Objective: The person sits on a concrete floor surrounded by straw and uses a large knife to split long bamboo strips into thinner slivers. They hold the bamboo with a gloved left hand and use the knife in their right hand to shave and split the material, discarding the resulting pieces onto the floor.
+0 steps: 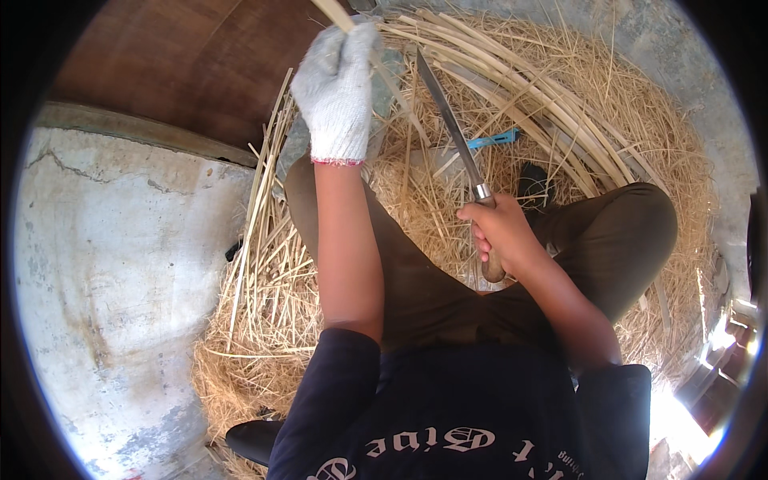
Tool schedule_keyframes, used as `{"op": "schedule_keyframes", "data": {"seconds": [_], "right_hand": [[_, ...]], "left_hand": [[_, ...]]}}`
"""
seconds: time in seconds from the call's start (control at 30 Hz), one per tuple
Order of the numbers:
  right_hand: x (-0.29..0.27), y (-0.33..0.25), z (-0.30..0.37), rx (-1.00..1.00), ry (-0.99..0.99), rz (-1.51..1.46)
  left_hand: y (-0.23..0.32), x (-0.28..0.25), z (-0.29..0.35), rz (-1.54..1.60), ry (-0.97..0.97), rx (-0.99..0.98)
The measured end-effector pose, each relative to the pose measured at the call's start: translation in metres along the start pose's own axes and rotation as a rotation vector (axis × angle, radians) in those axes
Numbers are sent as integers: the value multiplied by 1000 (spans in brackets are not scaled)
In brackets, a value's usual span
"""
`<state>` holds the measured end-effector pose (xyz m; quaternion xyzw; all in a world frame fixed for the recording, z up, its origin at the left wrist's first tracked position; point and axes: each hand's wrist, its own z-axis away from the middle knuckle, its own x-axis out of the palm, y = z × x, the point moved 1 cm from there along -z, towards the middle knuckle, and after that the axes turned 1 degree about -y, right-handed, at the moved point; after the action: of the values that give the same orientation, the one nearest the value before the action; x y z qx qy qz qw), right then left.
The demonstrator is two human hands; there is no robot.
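Person seated on the floor, dark shirt, brown trousers, knees apart. Right hand (498,232), bare, grip pressed tight around the wooden handle of a long knife (452,136); handle end sticks out below the fist, over the lap. Blade runs up and left from the fist, tip pointing away from the body, ending just right of the gloved hand. Left hand (340,88) in a white knit glove, arm stretched forward, grip closed on a pale bamboo strip (332,12) that comes out above the fist toward the top edge. Strip sits inside the fist; knife blade near it, not clearly touching.

Floor around the legs covered with straw-coloured shavings (264,336). Loose thin slats (260,200) lie along the left side beside a cracked concrete slab (120,272). Farther out, a curved bundle of long split strips (520,88) arcs across the top. A small blue object (492,140) lies in the shavings just right of the blade.
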<state>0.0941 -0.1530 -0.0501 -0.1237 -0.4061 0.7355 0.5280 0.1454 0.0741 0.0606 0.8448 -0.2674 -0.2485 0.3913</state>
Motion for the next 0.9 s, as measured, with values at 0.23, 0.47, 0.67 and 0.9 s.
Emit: {"op": "schedule_keyframes", "data": {"seconds": [0.23,0.47,0.67,0.9], "right_hand": [[3,1,5,-9,18,36],[12,27,16,19,-105,-114],[12,19,13,2,-55,-25],[14,31,8,-134,-25,-80]], "left_hand": [[-6,-2,-8,-80,-84,146],[-2,-11,-10,-141,-64,19],[-13,-19,-14,-306,-30,132],[-15,-13,-15,-213,-27,105]]}}
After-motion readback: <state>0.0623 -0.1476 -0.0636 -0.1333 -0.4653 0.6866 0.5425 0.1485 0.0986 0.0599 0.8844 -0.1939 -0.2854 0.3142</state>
